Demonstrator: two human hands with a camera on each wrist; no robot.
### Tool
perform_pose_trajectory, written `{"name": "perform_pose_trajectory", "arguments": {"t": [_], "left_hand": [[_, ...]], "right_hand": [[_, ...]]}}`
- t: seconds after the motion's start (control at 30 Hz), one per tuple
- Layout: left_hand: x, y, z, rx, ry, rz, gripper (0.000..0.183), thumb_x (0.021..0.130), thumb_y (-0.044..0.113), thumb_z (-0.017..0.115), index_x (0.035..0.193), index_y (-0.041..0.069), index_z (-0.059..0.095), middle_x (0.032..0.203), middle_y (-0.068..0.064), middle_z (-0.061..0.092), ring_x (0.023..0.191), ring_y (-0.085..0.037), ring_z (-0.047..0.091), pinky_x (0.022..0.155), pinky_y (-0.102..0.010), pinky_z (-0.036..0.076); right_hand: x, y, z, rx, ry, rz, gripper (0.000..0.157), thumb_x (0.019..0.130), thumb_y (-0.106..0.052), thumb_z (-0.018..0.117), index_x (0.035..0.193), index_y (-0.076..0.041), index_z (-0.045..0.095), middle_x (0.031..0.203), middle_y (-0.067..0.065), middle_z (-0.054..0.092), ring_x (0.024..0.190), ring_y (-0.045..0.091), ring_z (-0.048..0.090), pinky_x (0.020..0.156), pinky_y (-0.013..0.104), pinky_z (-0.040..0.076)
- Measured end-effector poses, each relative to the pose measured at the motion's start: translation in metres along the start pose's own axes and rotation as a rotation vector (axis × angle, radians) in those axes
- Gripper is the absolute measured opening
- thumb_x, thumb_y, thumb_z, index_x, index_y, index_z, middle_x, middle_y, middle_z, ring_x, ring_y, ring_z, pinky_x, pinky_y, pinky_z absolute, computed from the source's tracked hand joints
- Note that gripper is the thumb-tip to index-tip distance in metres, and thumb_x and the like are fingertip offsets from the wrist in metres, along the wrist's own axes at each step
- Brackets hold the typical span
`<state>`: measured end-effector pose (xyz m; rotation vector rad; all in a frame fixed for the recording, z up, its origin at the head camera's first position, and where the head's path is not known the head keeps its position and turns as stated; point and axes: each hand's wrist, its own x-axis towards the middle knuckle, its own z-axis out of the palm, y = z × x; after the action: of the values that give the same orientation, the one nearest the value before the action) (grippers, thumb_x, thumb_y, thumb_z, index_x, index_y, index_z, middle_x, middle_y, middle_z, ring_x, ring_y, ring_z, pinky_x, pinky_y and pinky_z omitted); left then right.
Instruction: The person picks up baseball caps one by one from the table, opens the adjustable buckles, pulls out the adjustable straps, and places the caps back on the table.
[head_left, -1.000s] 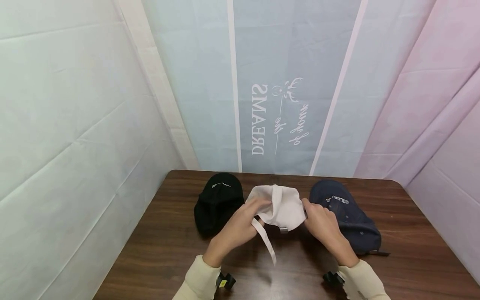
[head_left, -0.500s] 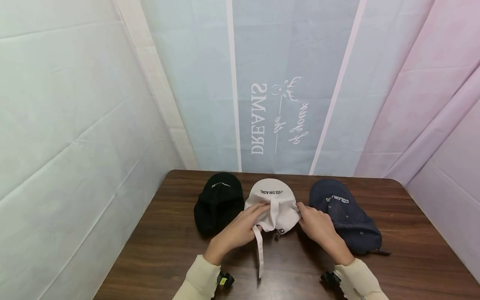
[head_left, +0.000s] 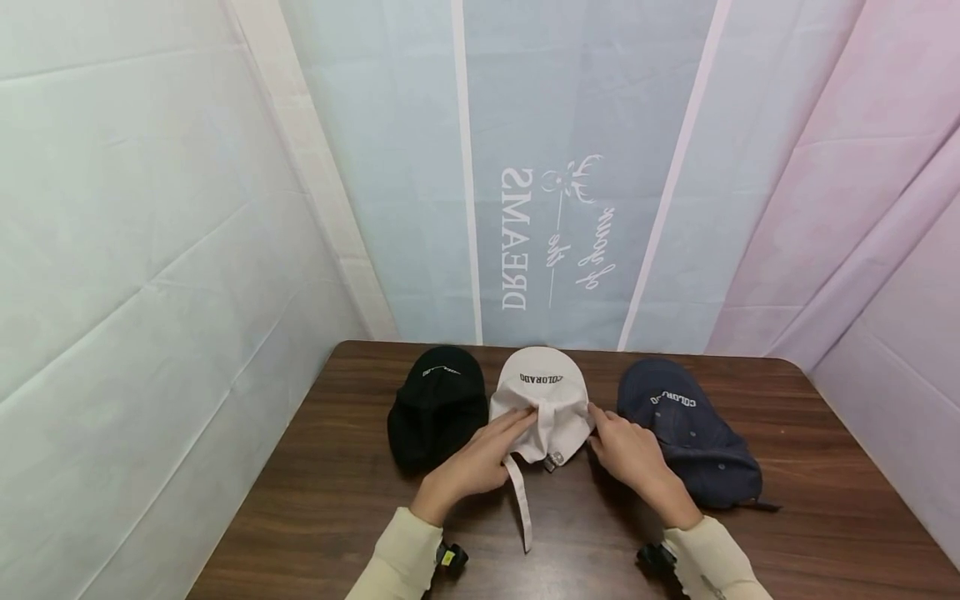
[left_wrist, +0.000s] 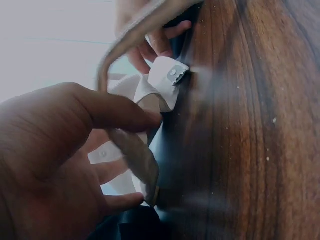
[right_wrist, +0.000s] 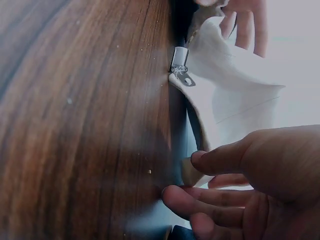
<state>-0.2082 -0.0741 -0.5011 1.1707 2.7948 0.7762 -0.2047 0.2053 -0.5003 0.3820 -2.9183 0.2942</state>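
A white baseball cap (head_left: 542, 379) with dark COLORADO lettering lies on the table, brim toward the back. My left hand (head_left: 480, 457) holds its left side, fingers over the crown; in the left wrist view the thumb is at the cap's edge. From that side the loose white strap (head_left: 519, 504) hangs toward me. My right hand (head_left: 633, 450) pinches the right edge; in the right wrist view the thumb rests on the rim (right_wrist: 202, 135) with the fingers curled close by. A metal buckle (head_left: 553, 461) shows at the cap's back edge. The inside of the cap is hidden.
A black cap (head_left: 437, 408) lies close to the left of the white one. To the right, beyond my right hand, is a navy cap (head_left: 690, 433) with white lettering. The dark wooden table (head_left: 322, 500) has a fabric backdrop (head_left: 420, 208) behind it.
The white cap has come down onto the table and shifted back, its brim and lettering now showing. Both hands moved with it. Its strap swung left and hangs straighter.
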Motion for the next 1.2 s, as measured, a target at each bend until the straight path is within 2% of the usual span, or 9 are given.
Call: {"name": "perform_pose_trajectory", "arguments": {"t": [0.1,0.23,0.5,0.73,0.87,0.93,1.07,1.13,1.2], "left_hand": [[0.0,0.004,0.0,-0.007,-0.073,-0.067,0.099,0.085,-0.02,0.059,0.17,0.018,0.028,0.176,-0.007,0.029,0.164,-0.027,0.027,0.128,-0.053,0.033],[0.0,0.005,0.0,-0.004,-0.129,-0.091,0.107,0.081,-0.023,0.059,0.172,0.02,0.022,0.178,-0.004,0.021,0.165,-0.023,0.022,0.129,-0.049,0.031],[0.0,0.002,0.002,-0.009,-0.098,-0.095,0.098,0.092,0.001,0.075,0.172,0.019,0.022,0.179,-0.008,0.017,0.163,-0.028,0.028,0.125,-0.051,0.038],[0.0,0.001,0.006,-0.043,-0.121,-0.175,0.088,0.099,0.014,0.073,0.171,0.023,0.024,0.179,-0.011,0.018,0.159,-0.036,0.034,0.124,-0.056,0.037],[-0.001,0.0,0.005,-0.034,-0.122,-0.168,0.081,0.099,0.015,0.072,0.169,0.018,0.031,0.177,-0.014,0.022,0.159,-0.038,0.033,0.126,-0.054,0.036],[-0.003,-0.001,0.004,-0.031,-0.108,-0.14,0.079,0.098,0.012,0.072,0.167,0.015,0.035,0.175,-0.017,0.027,0.159,-0.037,0.033,0.126,-0.052,0.036],[-0.007,-0.003,-0.001,-0.039,-0.041,-0.072,0.068,0.096,0.006,0.071,0.159,0.006,0.047,0.166,-0.021,0.04,0.155,-0.038,0.04,0.122,-0.052,0.042],[-0.009,-0.004,-0.006,-0.043,-0.006,-0.062,0.061,0.097,0.006,0.069,0.155,0.005,0.052,0.163,-0.019,0.046,0.151,-0.036,0.045,0.12,-0.05,0.045],[-0.012,-0.004,-0.011,-0.045,0.034,-0.062,0.053,0.099,0.006,0.067,0.151,0.006,0.056,0.158,-0.015,0.052,0.147,-0.031,0.051,0.117,-0.047,0.048]], "right_hand": [[0.0,-0.001,-0.001,0.007,-0.021,0.011,0.055,0.096,-0.018,0.078,0.145,0.001,0.061,0.118,0.021,0.075,0.075,0.036,0.072,0.056,0.047,0.054],[0.0,-0.001,-0.001,0.014,-0.02,0.024,0.053,0.096,-0.019,0.078,0.143,0.001,0.063,0.116,0.02,0.075,0.077,0.036,0.072,0.057,0.047,0.055],[0.001,-0.002,0.0,0.024,-0.038,0.048,0.053,0.095,-0.02,0.078,0.142,0.001,0.064,0.118,0.02,0.074,0.082,0.036,0.073,0.063,0.05,0.057],[0.0,-0.004,0.0,0.047,-0.063,0.055,0.054,0.096,-0.022,0.077,0.143,0.001,0.063,0.129,0.023,0.072,0.094,0.04,0.075,0.071,0.054,0.06],[-0.001,-0.004,-0.001,0.06,-0.035,0.046,0.052,0.096,-0.023,0.078,0.14,0.001,0.065,0.131,0.023,0.072,0.1,0.043,0.075,0.075,0.057,0.06],[-0.003,-0.005,-0.002,0.053,0.005,0.048,0.048,0.095,-0.023,0.078,0.135,0.001,0.068,0.125,0.022,0.074,0.094,0.042,0.076,0.071,0.056,0.06],[-0.005,-0.012,-0.01,0.05,0.12,0.092,0.023,0.094,-0.02,0.078,0.109,-0.003,0.075,0.093,0.011,0.073,0.068,0.034,0.069,0.054,0.049,0.053],[-0.006,-0.017,-0.016,0.074,0.162,0.113,0.014,0.094,-0.019,0.077,0.099,-0.007,0.074,0.082,0.005,0.067,0.061,0.026,0.064,0.05,0.044,0.049],[-0.006,-0.024,-0.023,0.108,0.182,0.112,0.009,0.095,-0.019,0.077,0.096,-0.01,0.075,0.077,0.0,0.067,0.058,0.02,0.061,0.049,0.04,0.046]]}}
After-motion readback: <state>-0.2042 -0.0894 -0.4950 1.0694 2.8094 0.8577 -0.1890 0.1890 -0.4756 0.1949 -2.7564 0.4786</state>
